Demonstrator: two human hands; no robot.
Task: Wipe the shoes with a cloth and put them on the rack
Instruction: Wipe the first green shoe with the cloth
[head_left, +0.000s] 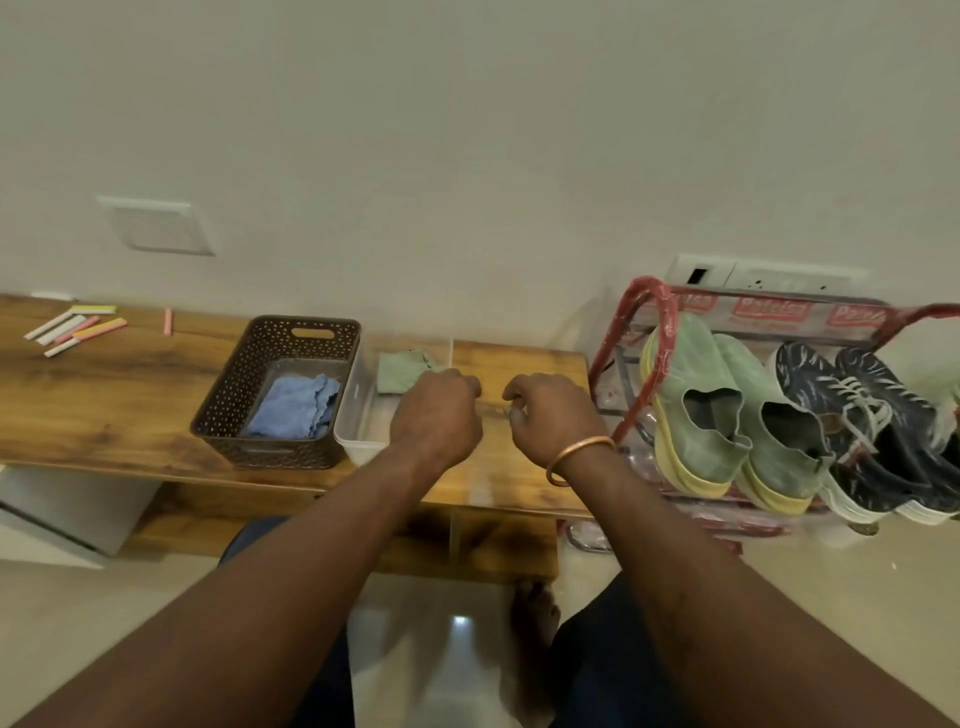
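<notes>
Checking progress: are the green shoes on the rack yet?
On it: both green shoes rest on the red rack, beside the dark shoes.

My left hand (436, 415) reaches forward as a loose fist, knuckles up, holding nothing. My right hand (550, 415) is level beside it, not touching, fingers (519, 387) curled inward; whether they pinch anything, I cannot tell.

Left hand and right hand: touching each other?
Apart. The head view shows a strip of the wooden table between the left hand and the right hand; the two nowhere meet.
</notes>
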